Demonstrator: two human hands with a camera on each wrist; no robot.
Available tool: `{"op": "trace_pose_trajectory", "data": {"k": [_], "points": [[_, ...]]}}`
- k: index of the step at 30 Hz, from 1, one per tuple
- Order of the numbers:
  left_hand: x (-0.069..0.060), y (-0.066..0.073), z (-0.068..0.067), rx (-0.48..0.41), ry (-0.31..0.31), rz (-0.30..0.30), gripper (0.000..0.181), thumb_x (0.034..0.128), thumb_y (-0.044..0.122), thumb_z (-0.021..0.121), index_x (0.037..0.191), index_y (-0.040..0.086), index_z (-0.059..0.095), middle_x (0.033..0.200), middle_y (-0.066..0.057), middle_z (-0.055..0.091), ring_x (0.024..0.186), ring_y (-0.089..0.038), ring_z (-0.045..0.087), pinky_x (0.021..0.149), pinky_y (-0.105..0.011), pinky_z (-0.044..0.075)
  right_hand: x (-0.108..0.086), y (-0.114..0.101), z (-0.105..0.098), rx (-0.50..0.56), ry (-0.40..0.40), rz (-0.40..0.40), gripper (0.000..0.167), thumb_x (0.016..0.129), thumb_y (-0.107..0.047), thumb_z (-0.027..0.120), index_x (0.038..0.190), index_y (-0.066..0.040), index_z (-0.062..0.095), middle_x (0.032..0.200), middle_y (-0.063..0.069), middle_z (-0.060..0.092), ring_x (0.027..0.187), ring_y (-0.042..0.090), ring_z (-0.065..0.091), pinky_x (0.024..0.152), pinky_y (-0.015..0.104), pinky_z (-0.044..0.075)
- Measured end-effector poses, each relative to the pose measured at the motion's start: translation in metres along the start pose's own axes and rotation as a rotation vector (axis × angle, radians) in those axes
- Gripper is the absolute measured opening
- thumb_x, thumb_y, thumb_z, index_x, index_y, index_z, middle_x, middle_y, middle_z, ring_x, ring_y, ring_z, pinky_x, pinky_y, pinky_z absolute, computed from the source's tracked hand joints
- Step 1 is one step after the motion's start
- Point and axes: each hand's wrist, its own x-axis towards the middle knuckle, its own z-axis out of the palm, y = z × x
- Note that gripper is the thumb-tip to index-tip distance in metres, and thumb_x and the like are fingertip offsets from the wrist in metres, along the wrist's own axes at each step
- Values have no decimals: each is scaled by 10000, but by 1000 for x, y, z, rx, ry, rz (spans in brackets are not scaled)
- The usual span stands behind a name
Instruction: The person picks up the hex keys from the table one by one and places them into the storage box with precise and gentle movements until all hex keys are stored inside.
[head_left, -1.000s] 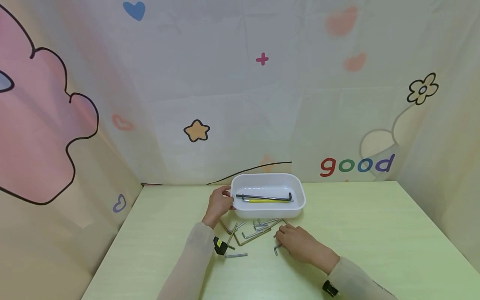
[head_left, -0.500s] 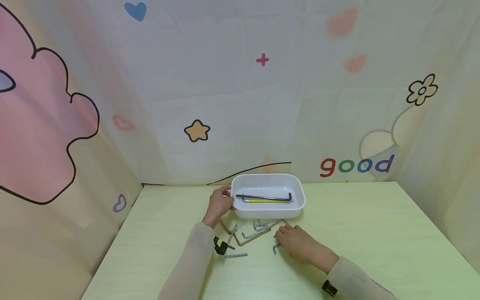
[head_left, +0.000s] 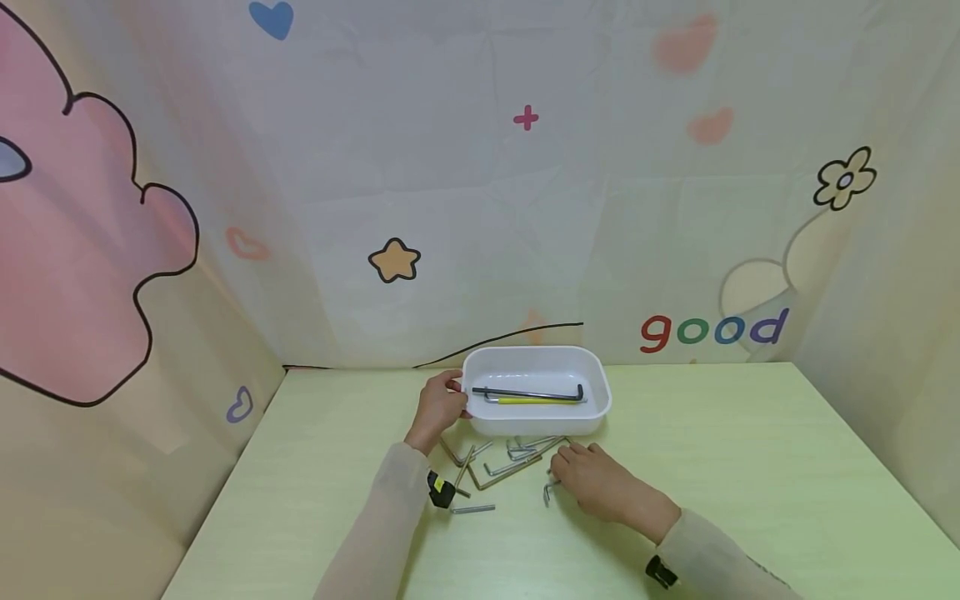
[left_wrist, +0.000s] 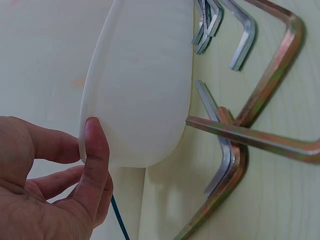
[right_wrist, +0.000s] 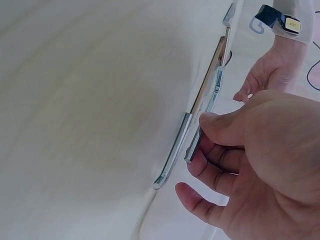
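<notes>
My left hand [head_left: 437,408] grips the left rim of a white plastic tray [head_left: 538,426], thumb outside the wall in the left wrist view. Inside the tray lie a long black hex key [head_left: 525,393] and a yellow-handled one [head_left: 532,401]. My right hand [head_left: 596,482], low over the table at the right of the pile, pinches a silver hex key [right_wrist: 194,147] between thumb and fingers. Close beside it in the right wrist view is another silver hex key [right_wrist: 174,150]. Brass-coloured hex keys [left_wrist: 270,75] and several silver ones lie loose in front of the tray.
A single silver hex key [head_left: 474,509] lies apart, nearer the table's front. The pale green table [head_left: 720,442] runs back to a printed curtain [head_left: 450,200] right behind the tray. More curtain hangs on both sides.
The bent end of a silver hex key by my right fingers has shifted slightly left and away from me. The left hand and tray have stayed in place.
</notes>
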Motion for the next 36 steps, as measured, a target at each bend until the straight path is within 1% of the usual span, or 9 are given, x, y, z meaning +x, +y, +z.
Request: {"op": "trace_pose_trajectory", "data": {"k": [6,9,12,15,17,23,24,30,36], "points": [[-3,2,-1,-9,-6,13,545,804,-68,508,1347,-32,537,979,-121,535,661,-132,578,600,-265,605,0,0,-3,-43,30,-23,124,914,-53,608,907,-133,514,868,-13,528,845,167,487,670,303,408],[-3,2,-1,-6,-9,13,548,801,-67,505,1347,-33,536,983,-121,532,668,-125,568,588,-247,596,0,0,-6,-46,27,-23,124,910,-51,610,917,-132,517,879,-11,529,854,170,485,709,327,425],[-3,2,-1,-4,-10,13,548,804,-70,504,1349,-33,533,989,-125,532,684,-129,567,579,-235,590,1,0,-10,-41,30,-20,89,928,-70,597,932,-125,528,904,-1,541,882,176,494,771,364,446],[-3,2,-1,-5,-10,11,547,808,-69,504,1353,-31,531,994,-128,533,694,-134,568,580,-235,591,2,0,-15,-36,43,-15,68,934,-95,600,942,-130,542,913,-9,548,888,174,499,799,370,453],[-3,3,-1,-5,-11,9,548,810,-66,505,1356,-29,529,994,-126,531,694,-134,569,599,-257,602,3,0,-18,-35,57,-15,66,933,-105,604,944,-132,545,907,-13,547,879,174,497,790,360,446],[-2,1,-2,-4,-13,9,549,813,-63,509,1360,-27,527,986,-120,531,678,-133,574,599,-256,601,5,1,-25,-30,68,-1,78,935,-123,607,934,-139,531,876,-31,513,837,156,458,736,314,401],[-1,1,-2,-4,-12,10,547,814,-62,509,1359,-27,528,986,-121,531,676,-134,574,594,-249,598,6,1,-26,-30,70,0,82,933,-120,609,933,-139,529,873,-32,506,836,155,453,731,310,395],[0,-1,0,-9,-6,8,545,814,-61,509,1358,-31,528,983,-125,534,688,-157,592,631,-300,618,10,3,-37,-33,108,1,126,902,-82,635,906,-130,519,853,-22,500,836,168,469,723,314,389],[1,-3,1,-8,-1,9,541,816,-62,512,1356,-37,529,985,-128,536,712,-168,597,588,-249,599,16,5,-47,-47,123,13,142,908,-130,659,927,-133,519,880,-18,527,858,170,485,698,295,369]]}}
